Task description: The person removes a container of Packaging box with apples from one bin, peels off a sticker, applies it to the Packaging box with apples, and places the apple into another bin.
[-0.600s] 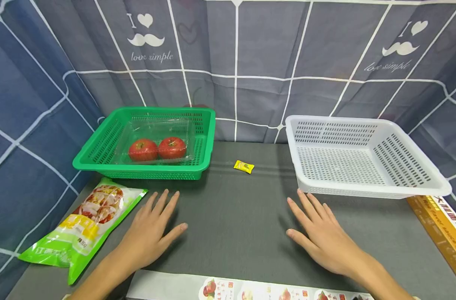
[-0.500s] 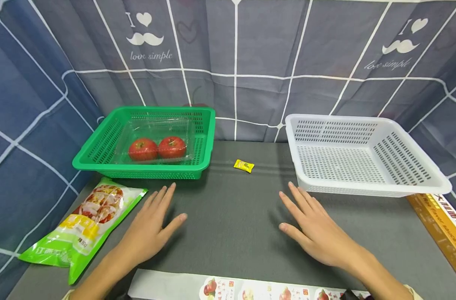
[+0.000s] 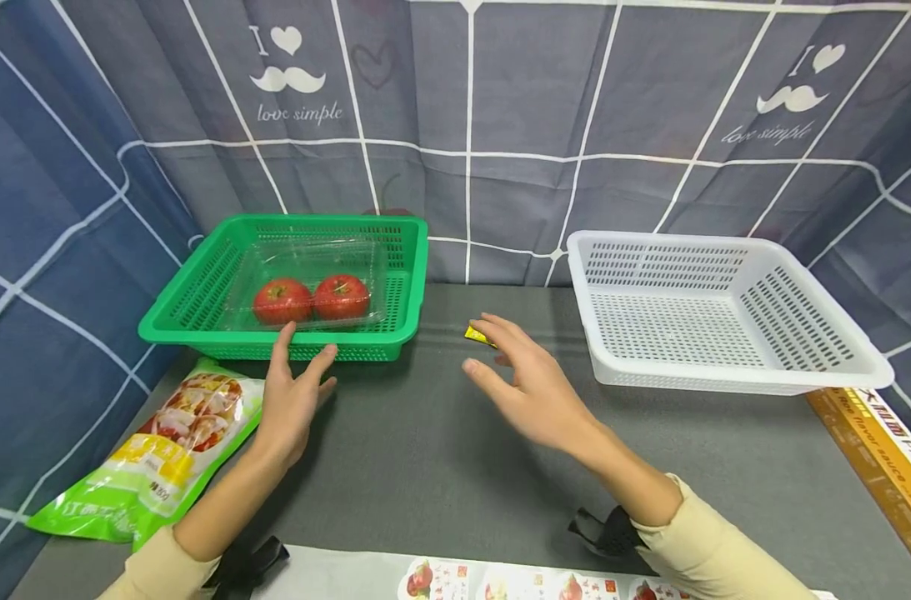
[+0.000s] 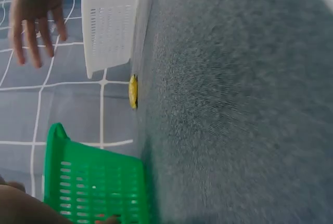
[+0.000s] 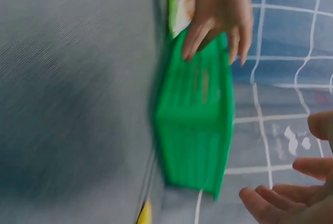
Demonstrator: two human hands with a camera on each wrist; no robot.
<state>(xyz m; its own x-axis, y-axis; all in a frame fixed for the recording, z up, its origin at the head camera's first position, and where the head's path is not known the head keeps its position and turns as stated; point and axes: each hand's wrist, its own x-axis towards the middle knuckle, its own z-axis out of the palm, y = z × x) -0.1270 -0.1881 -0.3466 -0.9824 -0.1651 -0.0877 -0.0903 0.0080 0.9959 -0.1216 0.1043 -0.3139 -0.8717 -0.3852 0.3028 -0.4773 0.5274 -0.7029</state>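
My left hand point(image 3: 292, 400) is at the front rim of the green basket point(image 3: 162, 335), thumb and fingers spread, holding nothing; whether a fingertip touches the rim I cannot tell. Inside the basket a clear plastic box point(image 3: 312, 254) encloses two red apples point(image 3: 282, 301). Over the middle of the table hovers my right hand point(image 3: 533, 387), its fingers spread apart and holding nothing. Just beyond its fingertips lies a small yellow wrapped candy point(image 3: 476, 335), partly hidden by them in the head view. The left wrist view shows the candy point(image 4: 133, 92) whole on the table.
A white basket point(image 3: 598, 367) stands at the right, beside an orange-brown box point(image 3: 868, 450). Left of my left arm lies a green and white food bag point(image 3: 177, 442). A white strip with fruit prints point(image 3: 350, 575) runs along the front edge. A grey checked curtain point(image 3: 523, 108) hangs behind.
My left hand has moved forward to the green basket's front rim. My right hand has moved left and forward, from near the white basket to the yellow candy.
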